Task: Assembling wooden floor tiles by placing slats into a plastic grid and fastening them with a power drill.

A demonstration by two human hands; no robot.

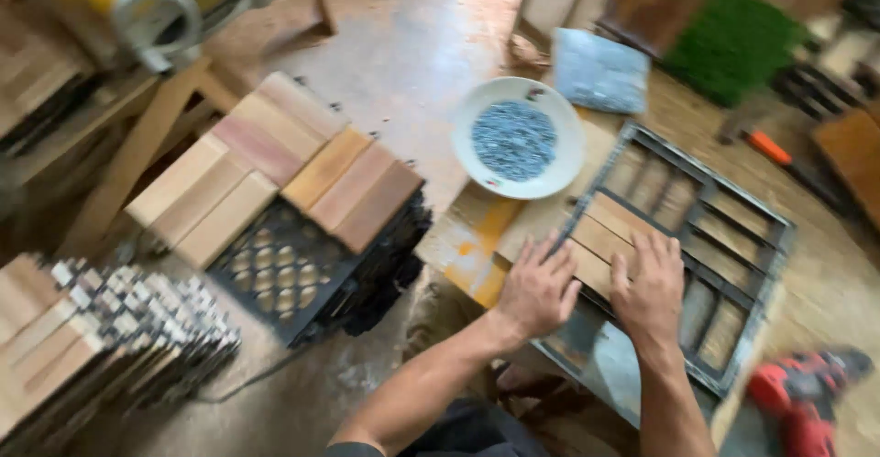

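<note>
Both hands, the left hand (539, 289) and the right hand (649, 285), press flat on wooden slats (600, 230) set in a dark metal frame (775, 230), with a white bowl of screws (517, 138) just beyond the frame and a red drill (802, 397) beside its near corner.

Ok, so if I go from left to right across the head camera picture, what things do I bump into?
Stack of wooden tiles with black plastic bases → black lattice grid topped with wooden slats → left hand → right hand on the dark metal frame → red power drill.
</note>
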